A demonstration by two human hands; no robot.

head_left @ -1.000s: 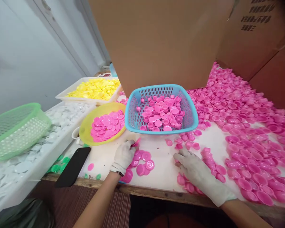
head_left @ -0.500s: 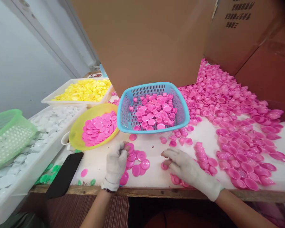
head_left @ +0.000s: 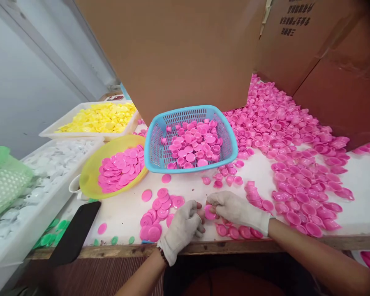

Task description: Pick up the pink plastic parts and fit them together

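Note:
My right hand [head_left: 237, 210], in a white glove with bare fingertips, pinches a small pink plastic cup [head_left: 209, 212] just above the table. Close to its left, my gloved left hand [head_left: 183, 226] has its fingers curled inward, and whatever is between them is hidden. Flat pink discs [head_left: 163, 204] lie in a loose cluster beside my left hand. A row of pink cups [head_left: 239, 232] sits under my right wrist, near the table's front edge. Beyond both hands stands a blue basket [head_left: 191, 169], partly filled with pink pieces.
A yellow bowl [head_left: 88, 172] of pink discs stands left of the basket. Further left are a tray of yellow pieces [head_left: 98, 119], a tray of white pieces [head_left: 58, 164] and a black phone [head_left: 75, 232]. Pink cups [head_left: 283, 119] heap at right, before cardboard boxes [head_left: 185, 53].
My left hand has moved right, from the discs to beside my right hand. My right hand now pinches a pink cup. The view has shifted slightly.

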